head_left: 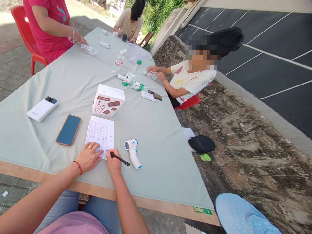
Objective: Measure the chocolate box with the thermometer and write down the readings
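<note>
A sheet of paper covered with handwritten lines lies on the table in front of me. My left hand rests flat on its lower left part, fingers stretched out. At the sheet's lower right edge, my right hand grips a black pen, whose tip is at the paper. A white and blue infrared thermometer lies just right of that hand. Left of the paper is a phone with an orange-brown case. Directly behind the sheet stands a white and pink box marked "Super Meal".
A white power bank lies at the left. Water bottles and a clear bowl stand farther back on the cloth-covered table. Three other people are around it, one handling a plastic bottle at the right edge.
</note>
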The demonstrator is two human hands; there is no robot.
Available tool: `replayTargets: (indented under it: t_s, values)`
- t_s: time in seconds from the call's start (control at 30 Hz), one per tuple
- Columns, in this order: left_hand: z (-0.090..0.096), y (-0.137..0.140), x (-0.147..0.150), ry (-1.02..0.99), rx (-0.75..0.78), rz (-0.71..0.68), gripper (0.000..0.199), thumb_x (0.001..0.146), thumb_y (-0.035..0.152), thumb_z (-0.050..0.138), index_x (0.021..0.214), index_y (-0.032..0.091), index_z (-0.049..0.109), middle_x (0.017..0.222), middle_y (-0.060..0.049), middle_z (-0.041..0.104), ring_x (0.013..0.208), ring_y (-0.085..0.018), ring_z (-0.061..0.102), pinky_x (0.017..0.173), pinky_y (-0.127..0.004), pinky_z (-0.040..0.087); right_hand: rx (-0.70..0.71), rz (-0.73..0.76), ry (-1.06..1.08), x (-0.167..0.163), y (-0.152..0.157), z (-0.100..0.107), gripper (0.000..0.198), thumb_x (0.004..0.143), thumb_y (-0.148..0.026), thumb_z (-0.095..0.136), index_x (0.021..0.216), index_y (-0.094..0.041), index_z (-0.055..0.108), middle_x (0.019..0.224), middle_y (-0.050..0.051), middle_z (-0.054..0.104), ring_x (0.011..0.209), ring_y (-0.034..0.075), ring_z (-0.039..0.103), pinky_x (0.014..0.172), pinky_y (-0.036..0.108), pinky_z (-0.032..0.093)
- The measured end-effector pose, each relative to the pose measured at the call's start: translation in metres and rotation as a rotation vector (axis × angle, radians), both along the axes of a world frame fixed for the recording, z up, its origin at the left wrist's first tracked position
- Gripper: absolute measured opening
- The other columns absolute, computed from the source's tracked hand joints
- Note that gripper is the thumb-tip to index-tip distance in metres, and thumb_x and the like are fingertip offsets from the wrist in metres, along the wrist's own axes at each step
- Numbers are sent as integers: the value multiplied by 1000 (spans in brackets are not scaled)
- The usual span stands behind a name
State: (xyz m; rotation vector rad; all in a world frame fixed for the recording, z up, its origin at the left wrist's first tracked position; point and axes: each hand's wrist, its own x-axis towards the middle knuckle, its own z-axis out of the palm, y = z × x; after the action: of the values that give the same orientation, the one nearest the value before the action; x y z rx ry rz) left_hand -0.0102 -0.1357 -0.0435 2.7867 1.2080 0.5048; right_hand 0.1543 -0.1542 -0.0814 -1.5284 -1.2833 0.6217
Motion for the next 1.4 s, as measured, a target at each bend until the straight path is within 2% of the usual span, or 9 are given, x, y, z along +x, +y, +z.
replayTargets:
  t_s: [0.43, 0.8, 1.17, 1.27, 1.4]
  values:
    - [2, 0, 0, 9, 15, 1, 24, 91, 28, 52, 111, 20, 62, 117, -10, 56, 110, -27, 48, 94, -43, 41, -8, -9, -3, -1, 0, 3, 16, 81, -32, 51, 69, -22, 50, 59, -5, 52, 57, 13, 47, 58, 25, 41]
    - [1, 0, 0, -5, -13, -6, 24, 92, 27, 50, 112, 21, 62, 118, -12, 55, 112, -28, 48, 95, -45, 40, 2, -77, 10, 0, 0, -2, 16, 80, -33, 48, 70, -22, 50, 58, -5, 51, 55, 13, 48, 56, 25, 42]
    - [3, 0, 0, 15, -9, -5, 24, 92, 27, 50, 112, 20, 62, 118, -11, 55, 111, -28, 47, 95, -44, 40, 11, -64, -13, 0, -1, -3, 14, 80, -31, 51, 69, -21, 51, 59, -5, 51, 58, 13, 48, 58, 26, 42]
    - [3, 0, 0, 10, -15, 1, 23, 92, 28, 51, 111, 21, 62, 118, -10, 55, 110, -28, 48, 95, -44, 39, 35, -109, -9, 1, -3, -3, 16, 84, -32, 49, 75, -20, 53, 65, -2, 54, 60, 14, 50, 59, 27, 44]
    - [3, -1, -1, -7, -25, 6, 23, 92, 29, 52, 110, 20, 63, 117, -11, 55, 109, -28, 48, 94, -44, 40, 143, -89, -160, 16, -1, 1, 22, 91, -29, 42, 98, -18, 61, 90, 6, 63, 85, 18, 59, 77, 33, 48]
